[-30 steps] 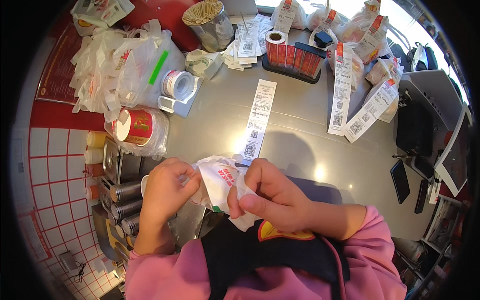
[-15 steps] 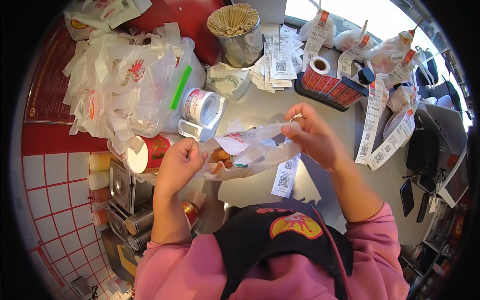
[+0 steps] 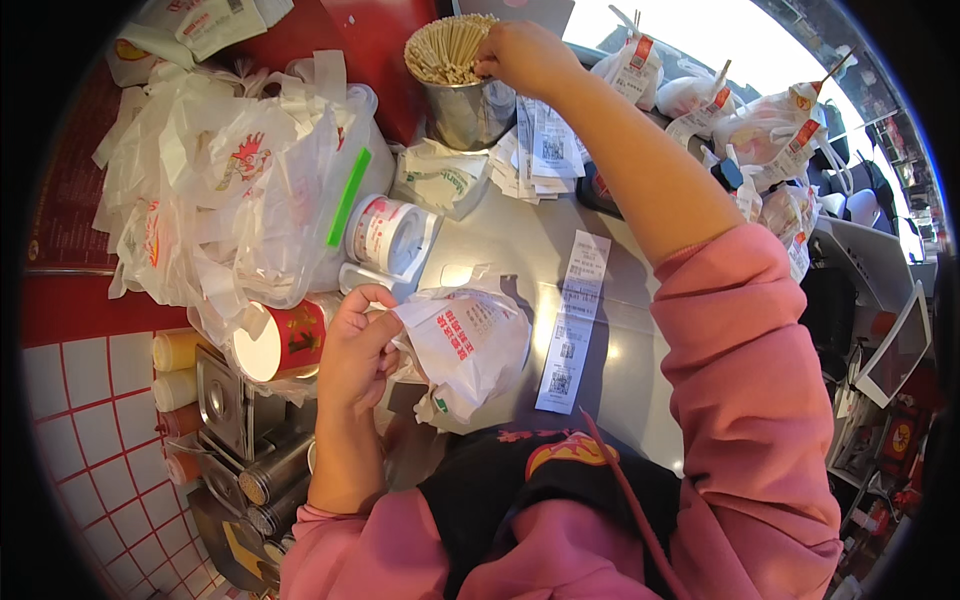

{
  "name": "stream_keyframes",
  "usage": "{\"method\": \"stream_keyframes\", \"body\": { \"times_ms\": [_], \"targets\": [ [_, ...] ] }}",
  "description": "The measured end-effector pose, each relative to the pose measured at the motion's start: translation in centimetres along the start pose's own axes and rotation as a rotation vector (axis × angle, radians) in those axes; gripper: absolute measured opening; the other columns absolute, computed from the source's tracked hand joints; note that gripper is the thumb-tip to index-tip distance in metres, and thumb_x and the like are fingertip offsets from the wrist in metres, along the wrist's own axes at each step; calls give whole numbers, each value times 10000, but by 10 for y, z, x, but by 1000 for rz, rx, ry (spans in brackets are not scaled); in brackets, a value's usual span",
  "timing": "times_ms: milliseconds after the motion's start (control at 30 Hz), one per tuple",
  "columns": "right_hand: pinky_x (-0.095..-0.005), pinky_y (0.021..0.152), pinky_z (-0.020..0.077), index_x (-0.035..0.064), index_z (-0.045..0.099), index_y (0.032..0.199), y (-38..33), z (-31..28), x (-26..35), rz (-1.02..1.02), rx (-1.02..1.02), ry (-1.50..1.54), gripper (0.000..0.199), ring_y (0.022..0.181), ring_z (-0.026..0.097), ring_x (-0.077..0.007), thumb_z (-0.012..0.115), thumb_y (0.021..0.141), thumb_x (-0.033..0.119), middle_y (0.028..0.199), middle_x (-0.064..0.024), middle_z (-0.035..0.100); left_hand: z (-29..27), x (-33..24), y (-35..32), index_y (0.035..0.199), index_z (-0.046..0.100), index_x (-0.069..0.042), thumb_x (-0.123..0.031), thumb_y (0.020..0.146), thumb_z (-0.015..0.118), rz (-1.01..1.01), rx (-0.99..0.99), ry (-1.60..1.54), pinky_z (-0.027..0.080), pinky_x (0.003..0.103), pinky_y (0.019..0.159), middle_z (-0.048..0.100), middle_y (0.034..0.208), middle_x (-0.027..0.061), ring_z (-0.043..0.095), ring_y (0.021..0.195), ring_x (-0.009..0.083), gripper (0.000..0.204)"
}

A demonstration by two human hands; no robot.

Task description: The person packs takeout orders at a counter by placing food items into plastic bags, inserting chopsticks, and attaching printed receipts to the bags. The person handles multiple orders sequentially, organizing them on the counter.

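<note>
White bag (image 3: 468,335) was at the near side of the table (image 3: 505,235), its left edge pinched by the left hand (image 3: 358,342). I noted the right hand (image 3: 525,62) had left it for the wooden sticks (image 3: 440,52), leaving a one-handed hold; whether it pinched any, I could not tell.

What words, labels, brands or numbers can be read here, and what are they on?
I won't copy wording or brands, but print shows on these:
White bag in the left hand: large red characters.
Long receipt right of it: black lines, too small to read.
Creased paper packet: green letters, partly folded away.
Plastic bags: red print, crumpled.
Apron: red print, too foreshortened to read.
</note>
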State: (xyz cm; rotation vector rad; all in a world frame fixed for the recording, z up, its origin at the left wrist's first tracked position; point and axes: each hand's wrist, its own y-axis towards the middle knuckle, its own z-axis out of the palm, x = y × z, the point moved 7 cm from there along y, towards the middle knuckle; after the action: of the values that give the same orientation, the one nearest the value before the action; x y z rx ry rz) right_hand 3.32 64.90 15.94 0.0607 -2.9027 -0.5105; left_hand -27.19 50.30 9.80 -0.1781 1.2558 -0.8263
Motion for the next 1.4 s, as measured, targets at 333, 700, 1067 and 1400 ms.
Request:
{"method": "stream_keyframes", "body": {
  "times_ms": [333,700,1067,1400],
  "targets": [
    [-417,690,501,92,716,743,10,-31,-12,114,-156,156,229,702,630,-326,683,728,318,742,-142,664,15,22,8,903,483,-110,-58,895,512,-425,69,-861,223,164,311,446,630,-31,331,401,32,60],
    [-350,571,462,-11,683,728,-40,-184,29,74,-756,257,343,538,572,-228,736,735,328,598,-131,608,10,-50,49,843,546,-101,-78,813,673,147,-4,422,176,173,375,439,571,-97,294,411,-12,133],
    [-375,642,439,42,662,730,-88,-133,146,-113,-259,548,194,729,574,-277,723,721,226,717,-79,590,14,-56,45,830,617,-29,-81,787,697,258,45,512,410,213,683,613,840,5,522,750,67,104],
    [-374,705,415,115,676,729,-121,-49,168,-242,-85,193,183,798,565,-237,700,729,296,787,-30,593,14,-54,42,833,613,-25,-61,811,671,304,32,540,404,199,624,612,804,4,522,711,56,71]
  ]
}}
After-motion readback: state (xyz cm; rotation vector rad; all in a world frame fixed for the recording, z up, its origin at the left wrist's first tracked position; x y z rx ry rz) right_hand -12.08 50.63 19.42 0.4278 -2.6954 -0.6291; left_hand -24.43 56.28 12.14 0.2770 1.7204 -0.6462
